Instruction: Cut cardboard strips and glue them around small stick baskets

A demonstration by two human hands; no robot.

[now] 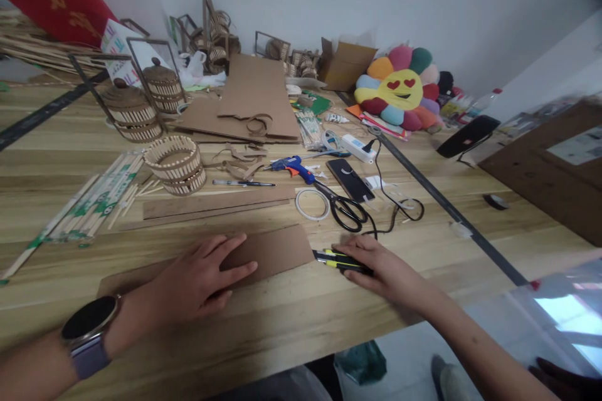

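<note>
A strip of brown cardboard (pixel 277 252) lies flat near the front of the wooden table. Across its left part rests my left hand (pixel 202 276), fingers spread, with a watch on the wrist. My right hand (pixel 371 263) is closed round a black and yellow utility knife (pixel 336 259). The blade end points left, right at the strip's right edge; whether it touches the cardboard I cannot tell. Behind the strip lie narrower cardboard strips (pixel 207 203) and a pen (pixel 243 183). Scissors (pixel 347 210) and a roll of clear tape (pixel 312 204) sit beyond the knife.
A round basket of wooden sticks (pixel 176 166) stands left of a blue glue gun (pixel 296 167). Packs of sticks (pixel 101 200) lie at the left. A phone (pixel 350 180), a power strip (pixel 358 148) and a black cable (pixel 395 200) are on the right. Large cardboard sheets (pixel 256 91) lie behind.
</note>
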